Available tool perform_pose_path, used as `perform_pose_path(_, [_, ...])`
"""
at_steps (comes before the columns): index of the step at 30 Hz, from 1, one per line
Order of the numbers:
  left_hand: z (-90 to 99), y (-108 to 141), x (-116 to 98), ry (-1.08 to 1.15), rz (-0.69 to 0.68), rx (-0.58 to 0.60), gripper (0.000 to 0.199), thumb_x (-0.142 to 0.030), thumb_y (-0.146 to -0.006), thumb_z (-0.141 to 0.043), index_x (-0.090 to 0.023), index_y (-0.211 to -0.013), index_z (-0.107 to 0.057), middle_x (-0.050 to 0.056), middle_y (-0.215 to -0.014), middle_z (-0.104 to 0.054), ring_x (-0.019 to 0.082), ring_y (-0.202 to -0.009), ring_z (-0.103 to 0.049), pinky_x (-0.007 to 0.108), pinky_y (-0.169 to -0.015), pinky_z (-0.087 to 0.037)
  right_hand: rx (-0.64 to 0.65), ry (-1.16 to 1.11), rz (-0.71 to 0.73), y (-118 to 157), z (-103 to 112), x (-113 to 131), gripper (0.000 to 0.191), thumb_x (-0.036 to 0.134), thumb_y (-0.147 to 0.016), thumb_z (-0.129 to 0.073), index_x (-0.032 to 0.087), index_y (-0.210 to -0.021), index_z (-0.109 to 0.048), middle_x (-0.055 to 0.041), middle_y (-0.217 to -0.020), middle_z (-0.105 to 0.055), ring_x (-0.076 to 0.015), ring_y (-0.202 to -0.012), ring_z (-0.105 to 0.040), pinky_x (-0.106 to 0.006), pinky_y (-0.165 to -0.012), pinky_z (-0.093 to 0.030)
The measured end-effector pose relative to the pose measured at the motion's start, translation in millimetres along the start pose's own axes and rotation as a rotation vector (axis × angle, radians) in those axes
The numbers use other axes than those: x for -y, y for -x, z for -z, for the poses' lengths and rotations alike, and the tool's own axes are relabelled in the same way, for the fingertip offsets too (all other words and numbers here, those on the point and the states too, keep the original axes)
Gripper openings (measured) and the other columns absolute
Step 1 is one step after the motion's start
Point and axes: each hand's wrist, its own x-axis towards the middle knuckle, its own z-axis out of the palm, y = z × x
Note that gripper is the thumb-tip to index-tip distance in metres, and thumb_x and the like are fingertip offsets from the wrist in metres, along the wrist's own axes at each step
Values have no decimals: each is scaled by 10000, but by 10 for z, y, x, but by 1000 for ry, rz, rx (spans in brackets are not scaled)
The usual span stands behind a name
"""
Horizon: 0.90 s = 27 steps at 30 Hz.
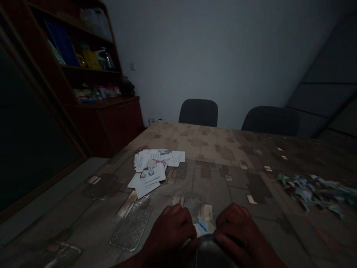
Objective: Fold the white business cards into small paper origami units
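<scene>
At the near edge of the table, my left hand and my right hand are closed, fingers curled, on either side of a small clear packet with a blue strip. The packet spans the gap between them, and both hands grip its sides. Just below it is a dark rounded thing, too dim to make out. Ahead and to the left, white printed cards lie in a loose, overlapping pile on the patterned tablecloth.
Crumpled whitish-green wrappers or papers lie in a heap at the right of the table. Two dark chairs stand behind the far edge. A wooden shelf unit with household items is at the back left.
</scene>
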Motion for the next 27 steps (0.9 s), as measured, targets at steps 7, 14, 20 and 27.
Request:
perform_pose_path(7, [59, -22, -80, 124, 239, 65, 155, -86, -719, -700, -188, -754, -589, -4, -821, -603, 183, -809, -519, 324, -715, -303, -36, -29, -165, -45, -84, -20, 191, 169, -863, -626, 197, -678, -588, -4, -736, -648, -206, -757, -605, -374, -716, -444])
perform_pose_path(14, [43, -61, -92, 40, 233, 91, 148, -103, -675, -681, -181, -710, -560, 9, -792, -587, 194, -781, -495, 329, -673, -279, -61, 69, -218, -24, -223, -117, 171, 153, -804, -643, 205, -663, -561, 1, -707, -628, -218, -733, -597, -367, -689, -432])
perform_pose_path(20, [63, -91, -119, -11, 281, 122, 164, -156, -713, -692, -189, -725, -532, -2, -785, -575, 193, -776, -481, 327, -682, -294, -87, 138, -185, -16, -265, -171, 143, 147, -769, -645, 212, -669, -564, 0, -706, -616, -221, -713, -596, -347, -660, -422])
perform_pose_path(27, [129, -112, -154, -8, 313, 157, 144, -195, -775, -689, -206, -840, -561, -8, -849, -616, 203, -819, -507, 344, -720, -328, -67, 163, -230, -14, -265, -116, 145, 145, -770, -639, 217, -661, -574, 0, -704, -612, -217, -704, -583, -337, -654, -399])
